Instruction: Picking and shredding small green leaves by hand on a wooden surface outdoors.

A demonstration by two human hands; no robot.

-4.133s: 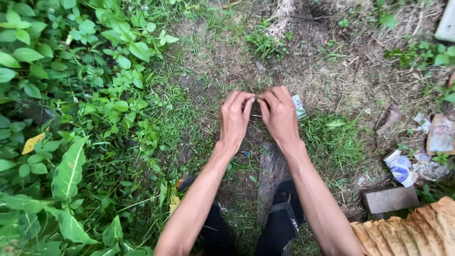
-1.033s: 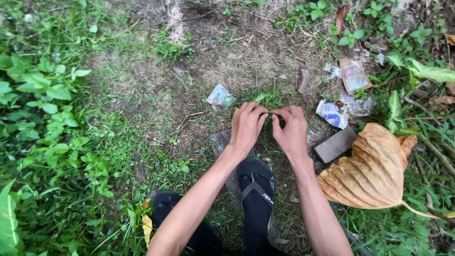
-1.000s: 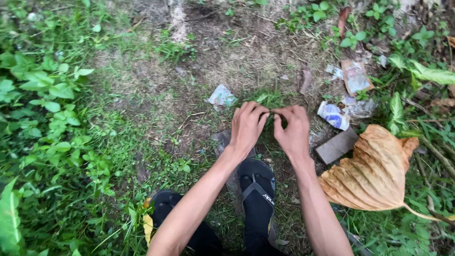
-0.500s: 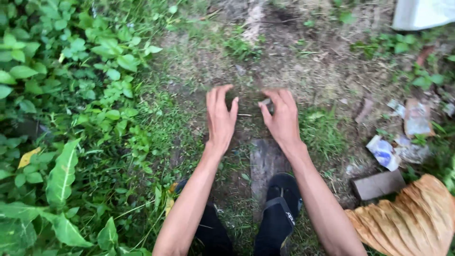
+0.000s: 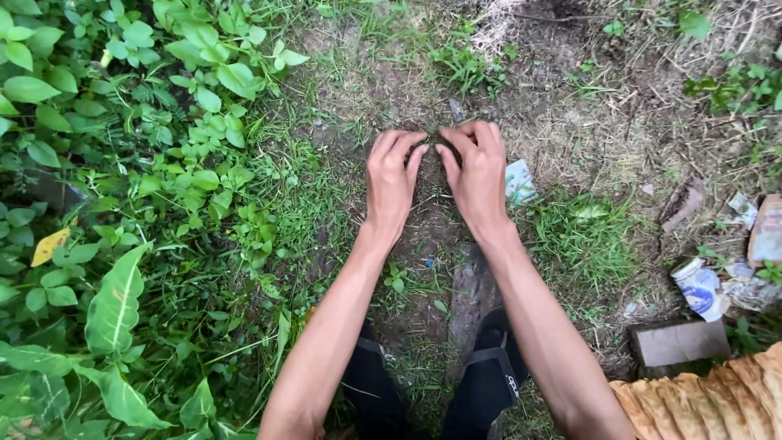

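Left hand (image 5: 393,181) and right hand (image 5: 476,175) meet fingertip to fingertip above bare ground (image 5: 570,122), fingers curled, pinching something too small to identify; steady fingertip work comes next

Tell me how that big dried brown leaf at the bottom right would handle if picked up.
The dried leaf looks ribbed and curled, so probably stiff yet brittle, apt to crack. It is likely very light for its size. It lies apart from both hands, beside the flat brown block.
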